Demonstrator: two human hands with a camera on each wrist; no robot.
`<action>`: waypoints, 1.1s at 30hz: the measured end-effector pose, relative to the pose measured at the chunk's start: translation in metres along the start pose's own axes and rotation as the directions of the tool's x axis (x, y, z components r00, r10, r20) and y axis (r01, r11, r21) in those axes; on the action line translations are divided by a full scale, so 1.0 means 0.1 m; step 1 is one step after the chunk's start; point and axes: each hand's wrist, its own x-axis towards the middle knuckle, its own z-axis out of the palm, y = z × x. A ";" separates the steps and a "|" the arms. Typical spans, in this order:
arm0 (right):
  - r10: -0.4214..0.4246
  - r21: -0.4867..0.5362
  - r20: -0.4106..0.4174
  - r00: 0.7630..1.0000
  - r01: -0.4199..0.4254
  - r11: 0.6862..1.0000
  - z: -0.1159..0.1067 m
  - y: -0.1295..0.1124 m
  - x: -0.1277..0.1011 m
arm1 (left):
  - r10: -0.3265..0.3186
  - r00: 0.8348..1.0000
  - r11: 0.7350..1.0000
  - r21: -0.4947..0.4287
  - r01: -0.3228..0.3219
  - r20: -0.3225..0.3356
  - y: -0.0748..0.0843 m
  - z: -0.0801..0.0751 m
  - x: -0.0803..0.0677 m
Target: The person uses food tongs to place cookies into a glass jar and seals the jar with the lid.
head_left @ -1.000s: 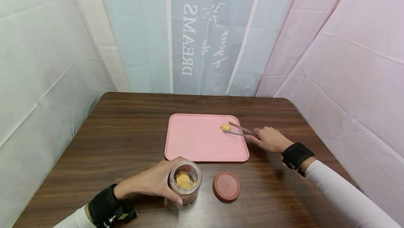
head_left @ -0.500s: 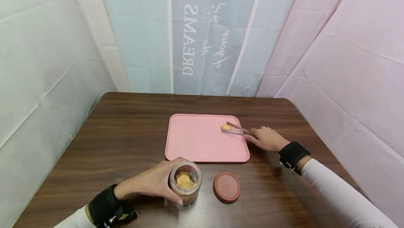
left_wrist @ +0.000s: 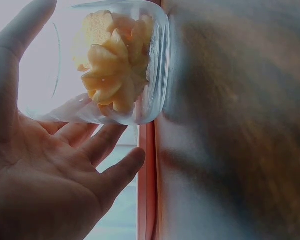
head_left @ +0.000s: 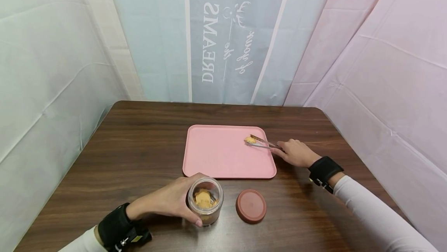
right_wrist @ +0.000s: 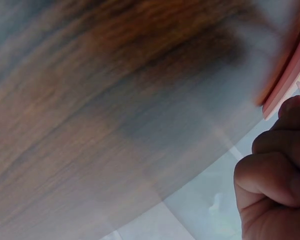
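Note:
My left hand [head_left: 178,197] grips a clear glass jar [head_left: 217,214] that stands open-topped at the table's near side. Inside it lie several pale yellow, ridged cookies [left_wrist: 112,72]. Metal tongs [head_left: 262,146] are held in my right hand [head_left: 297,152], just off the right side of a pink tray [head_left: 223,155]. The tips of the tongs stand on both sides of one yellow cookie [head_left: 250,140] near the tray's upper right corner. In the right wrist view the fingers are curled, and the tongs are mostly hidden.
A round reddish-brown lid [head_left: 250,206] lies on the dark wooden table [head_left: 146,147], to the right of the jar and in front of the tray. Cloth curtains [head_left: 153,42] hang behind the table and along both sides.
My right hand has moved slightly left, and the tongs' tips have drawn closer around the cookie on the tray. The left hand and the jar stay in place.

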 end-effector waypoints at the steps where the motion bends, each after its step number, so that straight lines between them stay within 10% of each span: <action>1: 0.000 0.000 -0.003 1.000 0.000 1.000 0.00 0.00 0.00 | 0.002 1.000 1.000 -0.004 -0.002 0.000 0.00 0.00 0.00; 33: -0.055 -0.008 -0.058 0.997 0.054 0.999 0.02 -0.02 -0.05 | -0.020 1.000 1.000 0.021 0.020 0.003 0.02 0.00 -0.01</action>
